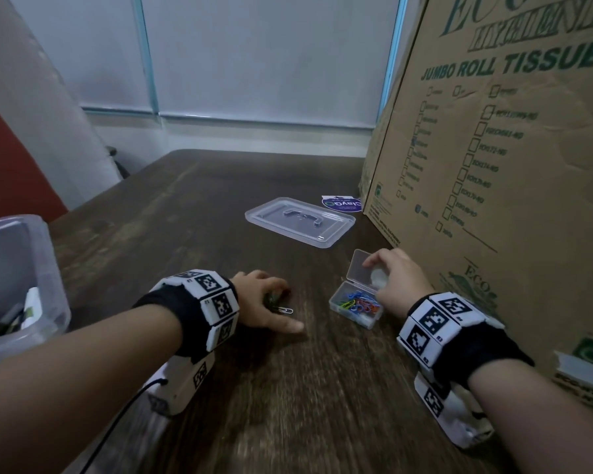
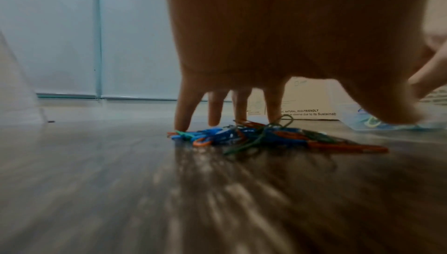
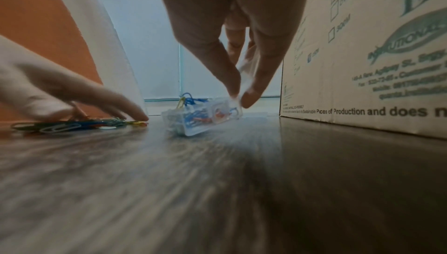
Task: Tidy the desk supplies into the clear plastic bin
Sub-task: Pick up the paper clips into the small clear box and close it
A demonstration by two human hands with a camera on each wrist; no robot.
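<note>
A small clear hinged case (image 1: 355, 306) holding coloured paper clips sits open on the dark wooden table. My right hand (image 1: 382, 273) pinches its raised lid (image 1: 359, 266) between thumb and finger; the right wrist view shows the case (image 3: 200, 120) tilted, with the right hand (image 3: 239, 94) on its clear lid. My left hand (image 1: 271, 297) lies over a loose pile of coloured paper clips (image 2: 266, 136), its fingertips (image 2: 182, 120) touching them and the thumb stretched out. A silver clip (image 1: 285, 310) pokes out beside the thumb. The clear plastic bin (image 1: 53, 268) stands at the far left.
The bin's clear lid (image 1: 300, 220) lies flat further back, with a blue-and-white label (image 1: 341, 204) behind it. A tall cardboard box (image 1: 493, 165) walls off the right side, close to my right hand. A wall and window blinds rise behind the table's far edge.
</note>
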